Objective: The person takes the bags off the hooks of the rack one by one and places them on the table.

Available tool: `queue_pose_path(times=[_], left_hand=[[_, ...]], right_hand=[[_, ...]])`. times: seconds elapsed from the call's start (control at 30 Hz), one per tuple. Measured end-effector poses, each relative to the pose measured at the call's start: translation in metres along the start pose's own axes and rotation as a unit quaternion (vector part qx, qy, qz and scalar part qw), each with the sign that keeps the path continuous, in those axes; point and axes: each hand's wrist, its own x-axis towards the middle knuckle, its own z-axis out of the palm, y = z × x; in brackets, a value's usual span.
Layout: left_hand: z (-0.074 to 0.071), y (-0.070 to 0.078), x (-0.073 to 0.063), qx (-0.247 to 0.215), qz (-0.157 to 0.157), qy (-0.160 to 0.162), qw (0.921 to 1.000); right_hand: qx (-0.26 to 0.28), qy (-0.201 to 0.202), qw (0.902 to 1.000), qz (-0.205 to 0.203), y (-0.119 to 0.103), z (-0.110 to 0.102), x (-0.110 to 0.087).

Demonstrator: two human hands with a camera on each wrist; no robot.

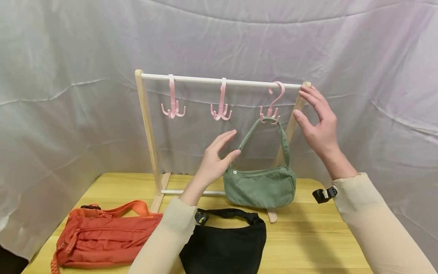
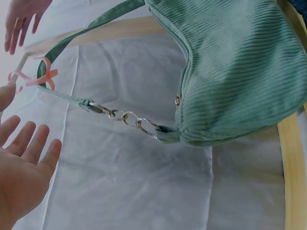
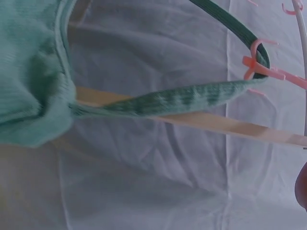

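Observation:
A green corduroy shoulder bag [image 1: 260, 187] hangs by its strap from the right pink hook hanger [image 1: 272, 108] on the white rail of a small wooden rack. In the head view my left hand [image 1: 216, 158] is at the left side of the strap, thumb and fingers spread apart with nothing between them. The left wrist view shows metal chain rings [image 2: 128, 118] joining strap and bag. My right hand [image 1: 318, 118] is raised at the rack's upper right corner, fingertips right at the rail end. The strap loops over a prong of the hanger [image 3: 261, 67] in the right wrist view.
Two more pink hook hangers, a left one [image 1: 173, 102] and a middle one [image 1: 221, 104], hang on the rail [image 1: 198, 79]. On the yellow wood-grain table [image 1: 328, 224] lie an orange bag [image 1: 106, 238] and a black bag [image 1: 226, 247]. A pale curtain stands behind.

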Motion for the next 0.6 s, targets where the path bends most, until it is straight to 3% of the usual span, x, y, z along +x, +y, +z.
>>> queue_pose_path(times=[0.27,0.6], left_hand=[[0.011,-0.003,0.018,0.007,0.002,-0.006,1.0000],[0.019,-0.007,0.035,0.024,0.014,-0.001,0.9996]], right_hand=[[-0.035,-0.033,0.9989,-0.001,0.008,-0.004,0.024],[-0.074,-0.137,0.9870,0.041,0.053,-0.017,0.056]])
